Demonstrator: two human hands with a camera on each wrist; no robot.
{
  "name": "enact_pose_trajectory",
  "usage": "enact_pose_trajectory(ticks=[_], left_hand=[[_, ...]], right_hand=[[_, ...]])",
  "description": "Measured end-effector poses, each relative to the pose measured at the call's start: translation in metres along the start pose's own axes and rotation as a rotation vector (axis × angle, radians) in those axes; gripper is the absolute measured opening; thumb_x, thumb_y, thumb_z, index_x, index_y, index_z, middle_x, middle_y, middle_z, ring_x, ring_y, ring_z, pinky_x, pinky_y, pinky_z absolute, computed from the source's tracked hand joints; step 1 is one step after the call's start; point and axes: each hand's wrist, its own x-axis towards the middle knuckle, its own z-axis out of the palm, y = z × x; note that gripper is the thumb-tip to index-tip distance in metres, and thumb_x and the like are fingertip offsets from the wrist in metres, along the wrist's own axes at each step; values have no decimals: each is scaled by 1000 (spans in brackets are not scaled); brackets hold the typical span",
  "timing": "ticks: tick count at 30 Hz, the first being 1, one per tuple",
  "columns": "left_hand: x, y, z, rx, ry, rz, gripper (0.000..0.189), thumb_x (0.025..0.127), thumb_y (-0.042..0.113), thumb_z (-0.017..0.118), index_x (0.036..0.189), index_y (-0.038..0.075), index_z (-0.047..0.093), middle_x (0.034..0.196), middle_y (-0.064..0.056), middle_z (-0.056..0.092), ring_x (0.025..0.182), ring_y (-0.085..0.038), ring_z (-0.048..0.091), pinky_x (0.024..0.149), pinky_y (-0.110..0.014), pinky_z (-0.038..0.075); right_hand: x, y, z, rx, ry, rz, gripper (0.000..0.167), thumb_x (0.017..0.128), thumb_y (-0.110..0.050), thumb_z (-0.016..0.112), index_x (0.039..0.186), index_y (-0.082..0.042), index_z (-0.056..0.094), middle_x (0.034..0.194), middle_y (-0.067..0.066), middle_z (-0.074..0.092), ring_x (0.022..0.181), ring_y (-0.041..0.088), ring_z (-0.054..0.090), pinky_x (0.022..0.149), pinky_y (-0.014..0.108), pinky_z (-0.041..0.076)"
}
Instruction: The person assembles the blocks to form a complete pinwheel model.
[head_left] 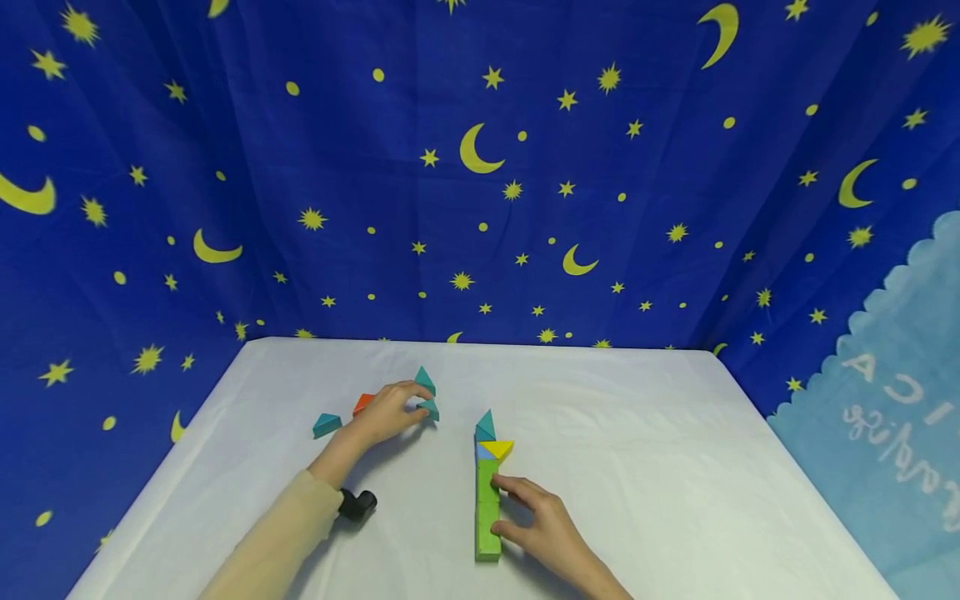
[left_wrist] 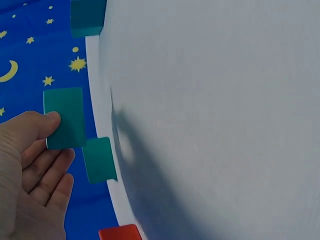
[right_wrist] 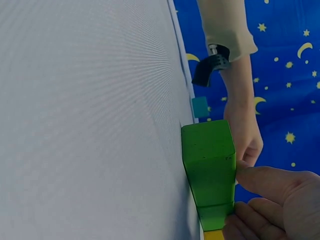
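Teal triangular block [head_left: 428, 410] sits pinched between thumb and fingers of the left hand [head_left: 387, 412], over the left part of the white cloth-covered tabletop [head_left: 660, 450]. From my remote post I see a partly hidden orange block [head_left: 362, 404] and two loose teal triangular blocks [head_left: 424, 380] near it. My right hand [head_left: 545, 522], loosely open, touches the side of a green rectangular block row [head_left: 487, 508]; blue [head_left: 486, 452], yellow [head_left: 499, 449] and teal triangles [head_left: 486, 426] lie at its far end.
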Motion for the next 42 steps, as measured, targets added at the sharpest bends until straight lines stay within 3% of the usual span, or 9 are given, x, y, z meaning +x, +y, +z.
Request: enact_pose_trajectory(ticks=[19, 26, 42], left_hand=[[14, 20, 15, -27, -115, 73, 23, 87, 9, 67, 109, 4, 67, 111, -8, 65, 109, -27, 57, 93, -43, 45], [19, 25, 27, -25, -197, 93, 22, 88, 10, 67, 109, 3, 68, 109, -6, 65, 107, -24, 58, 92, -41, 46], [23, 29, 42, -23, -211, 77, 20, 85, 8, 69, 105, 4, 69, 105, -5, 67, 105, -24, 59, 93, -41, 45]], right_hand=[[4, 0, -3, -8, 0, 4, 56, 80, -20, 76, 129, -1, 55, 125, 8, 59, 116, 23, 54, 93, 28, 46], [3, 1, -1, -8, 1, 0, 56, 80, -21, 75, 129, -1, 55, 125, 8, 59, 115, 23, 54, 93, 29, 46], [0, 2, 0, -16, -8, 1, 58, 81, -24, 75, 129, -1, 54, 125, 8, 58, 116, 24, 54, 93, 28, 46]])
